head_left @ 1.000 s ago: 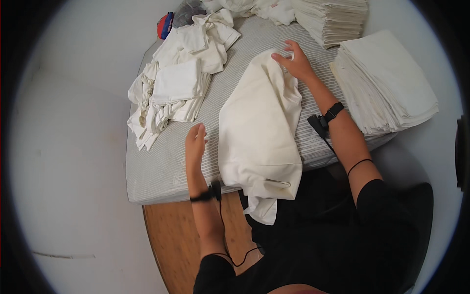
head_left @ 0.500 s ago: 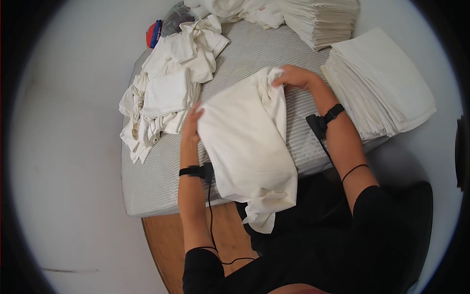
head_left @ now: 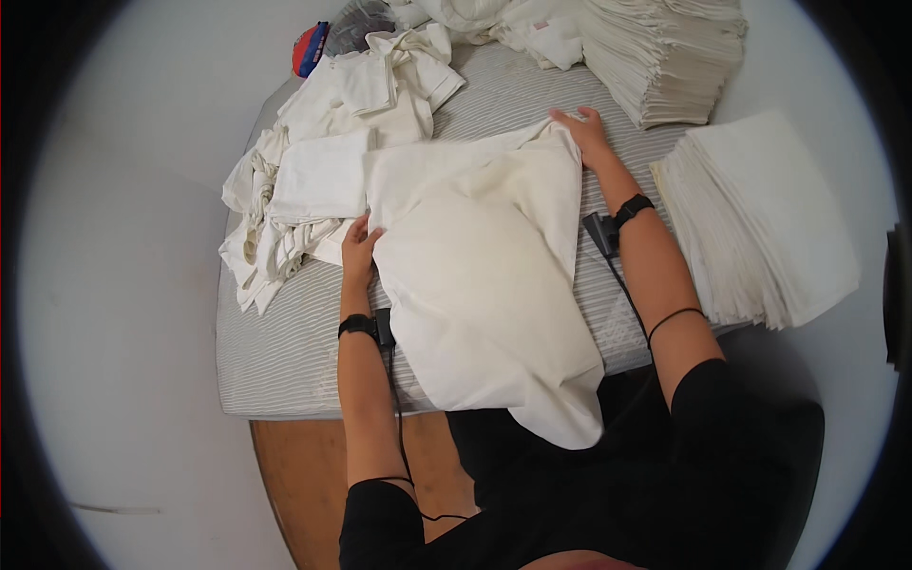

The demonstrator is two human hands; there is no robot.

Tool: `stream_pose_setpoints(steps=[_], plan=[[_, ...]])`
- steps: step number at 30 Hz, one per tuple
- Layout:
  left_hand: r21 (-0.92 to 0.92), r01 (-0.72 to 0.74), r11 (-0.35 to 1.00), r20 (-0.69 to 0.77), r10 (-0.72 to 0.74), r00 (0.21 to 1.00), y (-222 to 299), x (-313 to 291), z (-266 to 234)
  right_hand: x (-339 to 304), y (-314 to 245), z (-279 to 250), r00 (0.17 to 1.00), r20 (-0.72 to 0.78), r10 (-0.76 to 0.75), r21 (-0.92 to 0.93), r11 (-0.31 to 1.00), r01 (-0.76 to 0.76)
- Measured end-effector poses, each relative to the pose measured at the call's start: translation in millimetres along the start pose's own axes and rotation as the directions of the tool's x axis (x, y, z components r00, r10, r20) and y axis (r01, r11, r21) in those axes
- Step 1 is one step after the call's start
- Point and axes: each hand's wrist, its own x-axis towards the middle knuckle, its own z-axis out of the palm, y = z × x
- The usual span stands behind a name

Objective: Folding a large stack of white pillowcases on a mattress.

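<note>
While both forearms reach forward over the striped counter [head_left: 285,370], a large white cloth [head_left: 484,285] lies spread between the two hands, and that is where the whole arrangement hinges. Its long axis runs diagonally, from the far corner under the right hand [head_left: 586,133] back toward the person's body, where the near end droops over the counter's edge and hangs in front of the dark clothing. The right hand is stretched well ahead, fingers curled down onto the cloth's far corner and seemingly pinching it, though the thumb is hidden and I cannot tell how firm the hold is. The left hand [head_left: 359,249] sits much closer to the body, on the cloth's left edge, fingers bent over the fold there and pressing or gripping it; so the left hand is nearer the cloth's middle, the right hand at its far end. Just beyond the left hand, touching the cloth's upper left edge, lies a loose heap of crumpled white cloths [head_left: 313,180]. Past the right hand stands a tall stack of folded cloths [head_left: 665,57], and outside the right forearm a second, flatter folded stack [head_left: 760,218] sits apart from the spread cloth. A black wristband wraps each wrist.
</note>
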Motion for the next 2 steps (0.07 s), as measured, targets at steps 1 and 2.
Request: stream_pose_setpoints(steps=[1, 2], plan=[[-0.104, 0.033, 0.994, 0.03, -0.03, 0.999, -6.2, 1.5, 8.7, 19.8, 1.9, -15.6, 0.956, 0.275, 0.103, 0.1, 0.986, -0.135], [-0.131, 0.04, 0.991, 0.038, -0.035, 0.999, -15.6, 2.3, 22.4, 47.6, -6.3, -36.6, 0.83, 0.535, 0.16, 0.164, 0.944, -0.287]])
